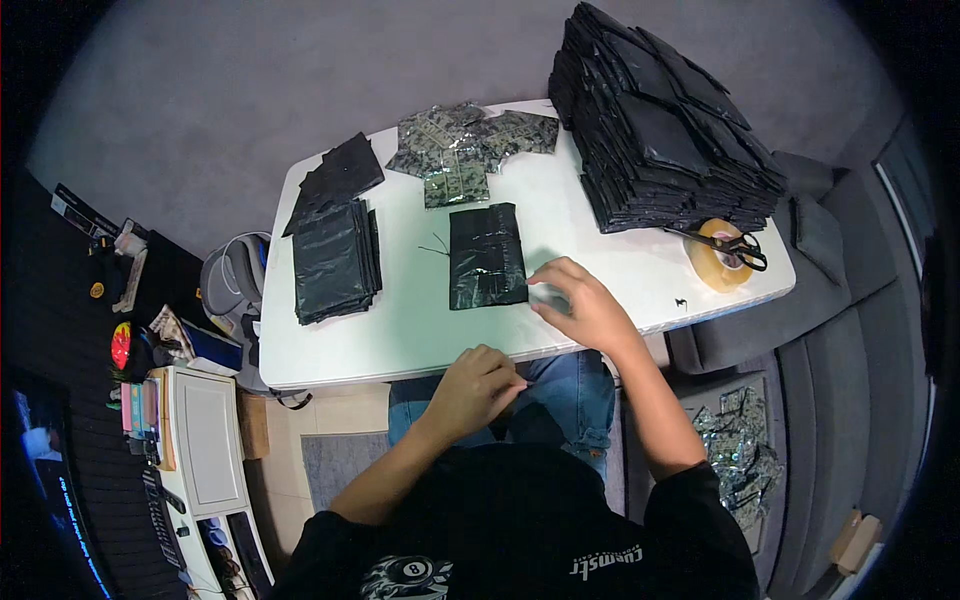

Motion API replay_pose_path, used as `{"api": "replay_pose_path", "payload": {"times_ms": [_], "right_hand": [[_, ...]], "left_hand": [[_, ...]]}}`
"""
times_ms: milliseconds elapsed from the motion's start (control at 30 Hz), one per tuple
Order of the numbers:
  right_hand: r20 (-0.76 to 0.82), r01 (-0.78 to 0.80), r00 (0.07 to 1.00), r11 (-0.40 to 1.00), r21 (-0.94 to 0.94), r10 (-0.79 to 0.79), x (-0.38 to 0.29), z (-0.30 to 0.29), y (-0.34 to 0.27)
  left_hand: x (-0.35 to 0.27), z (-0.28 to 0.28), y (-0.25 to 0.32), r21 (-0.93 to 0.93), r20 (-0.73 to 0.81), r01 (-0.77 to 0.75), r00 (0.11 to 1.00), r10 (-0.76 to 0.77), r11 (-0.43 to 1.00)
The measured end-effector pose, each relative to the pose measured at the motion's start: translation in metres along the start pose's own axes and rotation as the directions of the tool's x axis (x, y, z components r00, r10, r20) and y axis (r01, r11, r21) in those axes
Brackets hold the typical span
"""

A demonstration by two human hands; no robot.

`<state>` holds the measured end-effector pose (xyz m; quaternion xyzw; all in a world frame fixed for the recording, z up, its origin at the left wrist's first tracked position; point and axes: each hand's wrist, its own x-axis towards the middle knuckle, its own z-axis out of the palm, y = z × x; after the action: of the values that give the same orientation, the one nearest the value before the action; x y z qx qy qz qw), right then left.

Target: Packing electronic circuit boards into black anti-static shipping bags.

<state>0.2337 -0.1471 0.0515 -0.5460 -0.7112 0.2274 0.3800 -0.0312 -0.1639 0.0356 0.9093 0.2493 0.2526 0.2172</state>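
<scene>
A black plastic package (487, 259) lies flat near the middle of the white table (337, 356), with strips of shiny clear tape across it. My right hand (577, 304) is just right of its lower right corner, thumb and fingers curved apart with nothing between them. Over my lap, just off the table's near edge, is my left hand (480, 390), fingertips pinched together; whether something small is between them cannot be seen. Left of the package stands a pile of flat black plastic bags (336, 262). Camouflage-patterned packets in clear wrap (457, 154) lie beyond it.
A tall stack of black packages (660, 135) fills the table's far right corner. Black scissors (739, 249) rest on a roll of clear tape (709, 277) at the right. A black scrap (681, 303) and thin black strands (435, 246) lie on the tabletop. A grey sofa (825, 330) stands right.
</scene>
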Motion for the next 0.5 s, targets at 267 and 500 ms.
{"api": "replay_pose_path", "payload": {"times_ms": [267, 500], "right_hand": [[0.214, 0.268, 0.950, 0.944, -0.192, -0.226, 0.034, 0.012, 0.023], [0.251, 0.324, 0.931, 0.917, -0.232, -0.265, 0.040, 0.016, 0.038]], "left_hand": [[0.002, -0.033, -0.067, -0.422, -0.114, 0.344, 0.897, -0.426, 0.838], [0.029, -0.050, -0.108, -0.141, 0.033, 0.172, 0.985, -0.169, 0.975]]}}
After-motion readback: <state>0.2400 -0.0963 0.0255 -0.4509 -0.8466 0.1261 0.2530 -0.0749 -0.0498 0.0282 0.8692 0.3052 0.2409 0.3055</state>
